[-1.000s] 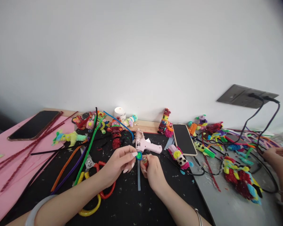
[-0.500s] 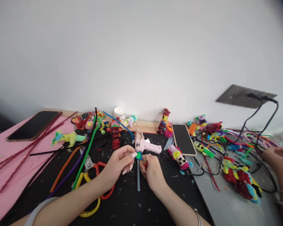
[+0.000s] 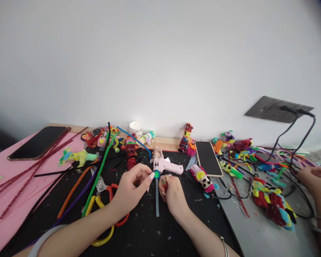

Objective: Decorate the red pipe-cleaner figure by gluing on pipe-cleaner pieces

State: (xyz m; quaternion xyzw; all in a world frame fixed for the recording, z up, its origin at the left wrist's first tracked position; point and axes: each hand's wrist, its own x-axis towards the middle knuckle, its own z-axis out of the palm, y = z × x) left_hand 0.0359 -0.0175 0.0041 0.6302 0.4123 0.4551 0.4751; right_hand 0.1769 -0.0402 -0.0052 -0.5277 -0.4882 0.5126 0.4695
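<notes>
My left hand (image 3: 133, 185) pinches a small round blue piece with a green centre (image 3: 156, 174) between thumb and fingertips. Close on its right, my right hand (image 3: 174, 195) is closed around a small red patterned object (image 3: 164, 182); most of it is hidden in the fingers, so its kind does not show. Just beyond both hands lies a pale pink hot glue gun (image 3: 171, 166) on the black mat (image 3: 144, 232). A translucent glue stick (image 3: 157, 203) extends from it toward me, between my hands. Scissors (image 3: 108, 191) with red and yellow handles lie under my left forearm.
Pipe cleaners (image 3: 101, 171) lie at left, beside a dark phone (image 3: 39, 142) on pink sheeting. Several fuzzy figures (image 3: 202, 178) are scattered about. A second phone (image 3: 208, 159) lies right of the glue gun. Cables (image 3: 307, 142) hang from a wall socket, near another person's hand (image 3: 314, 185).
My left fingers have shifted slightly and the blue-green piece has turned and moved a little up and left. My right hand stays nearly still.
</notes>
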